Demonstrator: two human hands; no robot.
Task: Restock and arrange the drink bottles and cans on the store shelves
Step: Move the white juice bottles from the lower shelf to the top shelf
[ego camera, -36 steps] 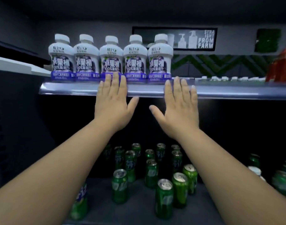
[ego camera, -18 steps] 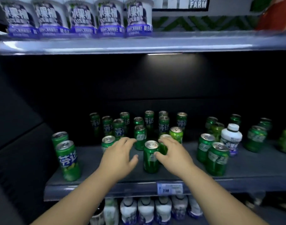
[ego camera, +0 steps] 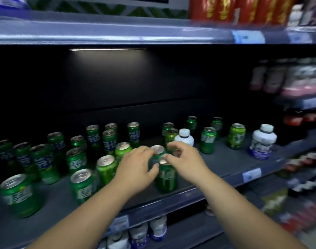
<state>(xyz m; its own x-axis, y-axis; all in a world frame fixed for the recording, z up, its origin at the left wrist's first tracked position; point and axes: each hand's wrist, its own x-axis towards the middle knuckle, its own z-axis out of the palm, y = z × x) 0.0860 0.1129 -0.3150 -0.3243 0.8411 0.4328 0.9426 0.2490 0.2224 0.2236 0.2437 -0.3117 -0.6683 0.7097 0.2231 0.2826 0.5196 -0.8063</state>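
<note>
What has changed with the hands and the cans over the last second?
The left hand and right hand dropped from the upper shelf edge to the middle shelf and now curl around the front green can and the can behind it; whether either grip has closed is unclear. The surrounding cans and the white bottle stayed standing.

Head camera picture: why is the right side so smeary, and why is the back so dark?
In the head view, the bottles on the right are smeared by motion blur; the green cans in the middle are sharper; one light strip under the upper shelf lights only a patch, leaving the back wall dark.
</note>
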